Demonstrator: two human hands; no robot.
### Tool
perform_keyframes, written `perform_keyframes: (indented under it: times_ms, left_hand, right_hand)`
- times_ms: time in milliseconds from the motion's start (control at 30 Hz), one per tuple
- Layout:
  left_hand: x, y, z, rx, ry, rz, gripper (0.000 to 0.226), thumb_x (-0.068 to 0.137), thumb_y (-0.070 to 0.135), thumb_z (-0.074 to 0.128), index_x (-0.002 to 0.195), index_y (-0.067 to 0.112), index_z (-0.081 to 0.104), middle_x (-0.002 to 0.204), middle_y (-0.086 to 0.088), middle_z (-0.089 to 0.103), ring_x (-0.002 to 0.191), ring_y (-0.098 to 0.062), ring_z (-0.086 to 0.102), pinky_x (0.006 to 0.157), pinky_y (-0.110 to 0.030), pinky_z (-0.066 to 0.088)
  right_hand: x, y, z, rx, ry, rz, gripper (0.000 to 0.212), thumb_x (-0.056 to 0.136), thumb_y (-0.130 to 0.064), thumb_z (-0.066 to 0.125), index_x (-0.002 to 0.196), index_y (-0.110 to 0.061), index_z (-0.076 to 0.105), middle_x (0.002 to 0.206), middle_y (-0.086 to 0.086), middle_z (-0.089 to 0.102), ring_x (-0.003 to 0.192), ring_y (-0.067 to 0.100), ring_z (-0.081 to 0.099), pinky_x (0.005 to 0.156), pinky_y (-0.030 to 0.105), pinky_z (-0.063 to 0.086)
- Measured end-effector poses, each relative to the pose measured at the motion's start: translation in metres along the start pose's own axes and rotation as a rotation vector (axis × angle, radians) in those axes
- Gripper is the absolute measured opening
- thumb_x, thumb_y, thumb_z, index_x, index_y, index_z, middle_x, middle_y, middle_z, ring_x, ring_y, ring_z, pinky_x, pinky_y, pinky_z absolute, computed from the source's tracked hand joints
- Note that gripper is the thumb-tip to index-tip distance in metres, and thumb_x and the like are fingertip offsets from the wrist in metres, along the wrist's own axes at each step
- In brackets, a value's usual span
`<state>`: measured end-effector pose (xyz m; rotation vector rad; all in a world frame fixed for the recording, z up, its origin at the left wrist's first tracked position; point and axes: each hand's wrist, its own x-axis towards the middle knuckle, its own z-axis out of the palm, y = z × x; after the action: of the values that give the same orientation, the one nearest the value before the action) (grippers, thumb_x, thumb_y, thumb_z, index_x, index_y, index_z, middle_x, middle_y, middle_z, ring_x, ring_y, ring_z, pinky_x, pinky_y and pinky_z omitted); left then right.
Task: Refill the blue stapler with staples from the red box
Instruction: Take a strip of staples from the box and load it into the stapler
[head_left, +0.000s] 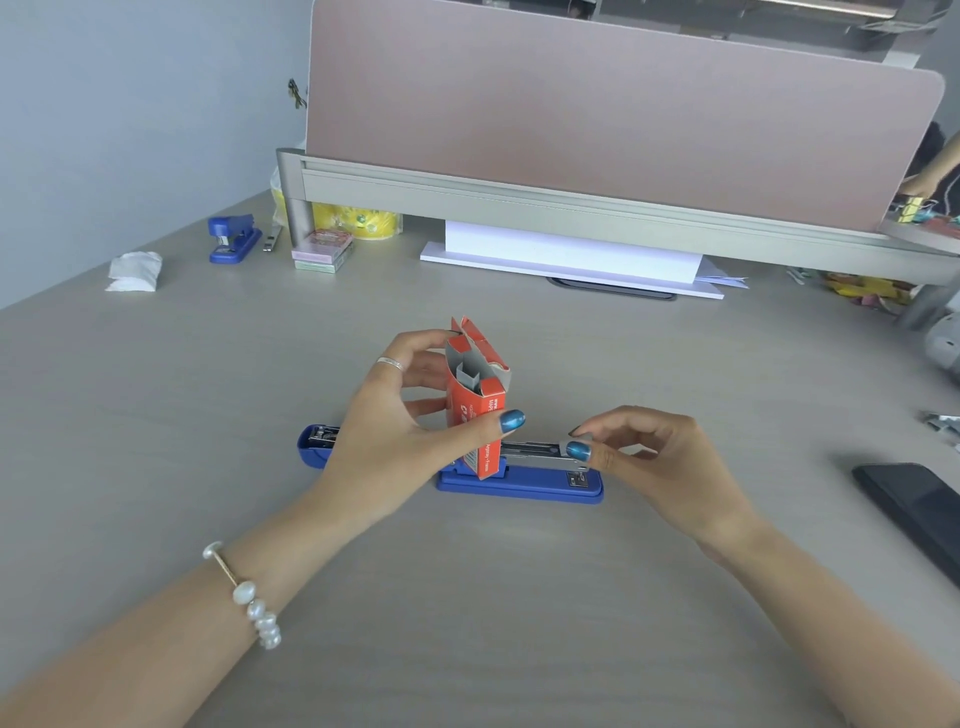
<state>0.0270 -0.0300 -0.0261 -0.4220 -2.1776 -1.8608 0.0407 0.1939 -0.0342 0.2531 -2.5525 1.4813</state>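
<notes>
The light, crushable red staple box (475, 400) is pinched by the left hand (395, 431); beneath it, the right hand (660, 457) pinches a brittle staple strip (569, 445).

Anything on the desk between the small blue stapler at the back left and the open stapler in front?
Head view: nothing between the small stapler and open stapler, just bare desk.

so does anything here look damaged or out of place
The red box in the left hand has a torn, ragged top flap. A crumpled white tissue lies loose at the desk's far left. Otherwise nothing stands out.
</notes>
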Motion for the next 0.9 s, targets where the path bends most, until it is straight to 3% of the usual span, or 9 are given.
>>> perform_keyframes:
  times_ms: [100, 267, 500, 567, 700, 800, 900]
  left_hand:
    - [-0.0013, 0.0001, -0.0010, 0.009, -0.005, 0.004, 0.068, 0.046, 0.050, 0.079, 0.108, 0.034, 0.056, 0.096, 0.013, 0.067, 0.095, 0.000, 0.061, 0.071, -0.009, 0.049]
    - [-0.0009, 0.0001, -0.0014, 0.016, -0.004, 0.006, 0.068, 0.048, 0.047, 0.083, 0.109, 0.034, 0.056, 0.099, 0.013, 0.066, 0.097, -0.001, 0.061, 0.072, -0.011, 0.050]
    - [-0.0011, 0.0007, -0.0013, 0.028, -0.006, 0.010, 0.069, 0.048, 0.048, 0.081, 0.111, 0.035, 0.055, 0.102, 0.012, 0.066, 0.097, -0.002, 0.061, 0.074, -0.012, 0.051]
    - [-0.0010, 0.0003, -0.0014, 0.043, -0.006, 0.010, 0.069, 0.051, 0.043, 0.084, 0.112, 0.033, 0.055, 0.103, 0.012, 0.065, 0.098, -0.003, 0.060, 0.075, -0.013, 0.051]
    - [-0.0009, -0.0003, -0.0013, 0.059, -0.004, 0.010, 0.067, 0.053, 0.040, 0.082, 0.113, 0.033, 0.054, 0.104, 0.012, 0.064, 0.098, -0.001, 0.059, 0.075, -0.012, 0.051]
    - [-0.0007, -0.0003, -0.0015, 0.061, -0.005, 0.010, 0.066, 0.053, 0.040, 0.083, 0.112, 0.034, 0.054, 0.104, 0.013, 0.065, 0.098, 0.000, 0.060, 0.075, -0.012, 0.051]
    - [-0.0013, -0.0002, -0.0023, 0.061, -0.005, 0.004, 0.067, 0.052, 0.042, 0.082, 0.112, 0.036, 0.054, 0.103, 0.013, 0.065, 0.098, -0.001, 0.060, 0.076, -0.013, 0.052]
  right_hand:
    - [0.0005, 0.0000, 0.0007, 0.023, -0.005, 0.000, 0.004, 0.069, -0.028, 0.071, 0.073, -0.027, 0.072, 0.084, -0.004, 0.072, 0.072, 0.008, 0.061, 0.066, 0.023, 0.048]
    - [0.0002, -0.0002, -0.0001, 0.060, 0.007, -0.014, 0.020, 0.061, -0.041, 0.066, 0.073, -0.025, 0.072, 0.083, -0.006, 0.073, 0.072, 0.010, 0.062, 0.069, 0.027, 0.050]
    - [0.0002, 0.0000, 0.0013, 0.154, 0.030, 0.003, 0.016, 0.061, -0.035, 0.068, 0.072, -0.022, 0.072, 0.073, -0.016, 0.073, 0.064, 0.002, 0.061, 0.061, 0.013, 0.047]
    - [0.0003, 0.0010, 0.0014, 0.136, 0.017, 0.003, 0.004, 0.068, -0.025, 0.070, 0.071, -0.023, 0.072, 0.072, -0.017, 0.073, 0.065, 0.002, 0.062, 0.062, 0.013, 0.047]
    - [-0.0003, 0.0019, 0.0028, 0.088, 0.016, -0.002, 0.011, 0.073, -0.016, 0.071, 0.069, -0.027, 0.072, 0.074, -0.018, 0.073, 0.068, 0.005, 0.063, 0.065, 0.018, 0.048]
    - [-0.0005, -0.0008, 0.0023, 0.121, 0.020, 0.005, 0.003, 0.068, -0.028, 0.070, 0.070, -0.026, 0.072, 0.074, -0.018, 0.073, 0.069, 0.004, 0.063, 0.066, 0.020, 0.047]
    - [-0.0014, -0.0010, 0.0043, 0.120, -0.003, -0.008, 0.021, 0.058, -0.041, 0.066, 0.071, -0.025, 0.072, 0.074, -0.017, 0.073, 0.069, 0.005, 0.063, 0.066, 0.020, 0.048]
